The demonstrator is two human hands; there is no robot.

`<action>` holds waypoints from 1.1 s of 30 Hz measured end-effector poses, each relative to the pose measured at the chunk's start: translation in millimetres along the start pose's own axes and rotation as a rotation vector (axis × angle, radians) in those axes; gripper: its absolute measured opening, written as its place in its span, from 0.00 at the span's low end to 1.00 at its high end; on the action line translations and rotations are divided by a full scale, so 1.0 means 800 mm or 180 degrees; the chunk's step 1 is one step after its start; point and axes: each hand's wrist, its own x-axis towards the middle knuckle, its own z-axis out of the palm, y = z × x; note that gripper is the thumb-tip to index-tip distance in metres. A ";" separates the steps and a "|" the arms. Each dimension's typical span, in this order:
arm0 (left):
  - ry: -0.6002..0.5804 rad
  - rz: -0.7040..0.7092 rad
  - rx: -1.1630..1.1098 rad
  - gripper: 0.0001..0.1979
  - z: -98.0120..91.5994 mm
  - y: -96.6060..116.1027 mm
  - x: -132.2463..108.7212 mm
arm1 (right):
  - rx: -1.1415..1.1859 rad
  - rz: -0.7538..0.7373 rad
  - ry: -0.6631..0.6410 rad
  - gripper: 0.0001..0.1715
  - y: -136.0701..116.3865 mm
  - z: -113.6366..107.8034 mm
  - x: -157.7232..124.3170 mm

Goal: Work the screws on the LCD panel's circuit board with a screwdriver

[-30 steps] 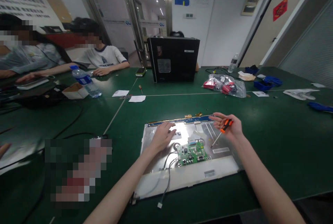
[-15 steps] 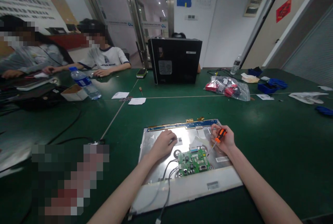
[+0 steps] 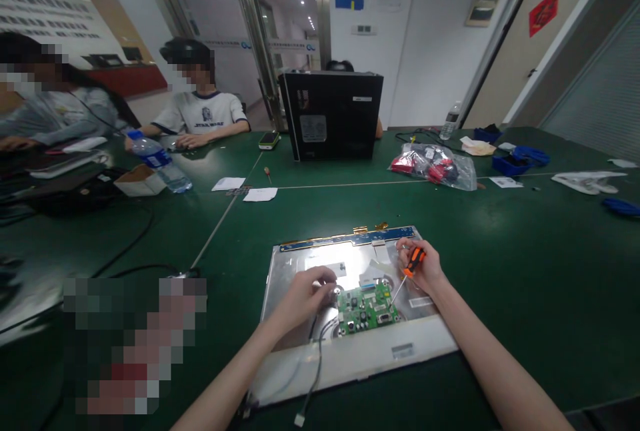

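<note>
A silver monitor panel [image 3: 300, 264] lies back-up on the green table in front of me, with a small green circuit board [image 3: 367, 307] screwed near its middle. My left hand [image 3: 303, 292] rests on the panel just left of the board, fingers curled at the board's left edge. My right hand [image 3: 423, 267] grips an orange-handled screwdriver [image 3: 407, 269], its tip pointing down at the board's right side. Grey and black cables [image 3: 316, 364] run from the board over the panel's near edge.
A black computer case [image 3: 333, 114] stands at the table's far side. A plastic bag of red parts [image 3: 434, 166], blue items [image 3: 515, 161], paper slips [image 3: 260, 194], a water bottle [image 3: 159, 161] and black cords [image 3: 130, 244] lie around. Two people sit at the far left.
My left hand slid back from the panel's upper part to the board's left edge and curled. My right hand with the screwdriver moved left and down toward the board.
</note>
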 end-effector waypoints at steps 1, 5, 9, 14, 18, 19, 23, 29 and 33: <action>-0.0060 0.0005 -0.0007 0.06 0.004 -0.001 -0.003 | 0.0035 -0.0020 -0.0018 0.15 0.001 -0.001 0.000; -0.0100 0.0214 0.0288 0.04 0.016 -0.012 -0.009 | 0.0168 -0.0097 -0.0067 0.16 0.006 -0.004 0.002; -0.0087 0.0306 0.0379 0.05 0.021 -0.016 -0.007 | 0.0264 -0.0130 -0.0117 0.16 0.008 -0.005 0.003; -0.0153 0.0325 0.0536 0.07 0.023 -0.010 -0.004 | 0.0300 -0.0096 -0.0139 0.15 0.008 -0.003 0.001; -0.0118 0.0248 0.0384 0.07 0.023 -0.011 -0.003 | 0.0273 -0.0061 -0.0128 0.14 0.006 0.000 -0.002; -0.0126 0.0231 0.0360 0.07 0.024 -0.012 -0.003 | 0.0260 -0.0061 -0.0112 0.14 0.005 0.001 -0.003; -0.0162 0.0176 0.0355 0.06 0.026 -0.018 -0.002 | 0.0179 -0.0137 0.0005 0.14 0.003 0.005 -0.004; -0.0218 0.0328 0.0433 0.06 0.027 -0.019 -0.001 | -0.0082 -0.0451 0.0151 0.15 -0.004 0.022 -0.003; -0.0165 0.0389 0.0466 0.06 0.029 -0.020 0.000 | -0.0383 -0.0834 0.0176 0.18 -0.027 0.049 0.005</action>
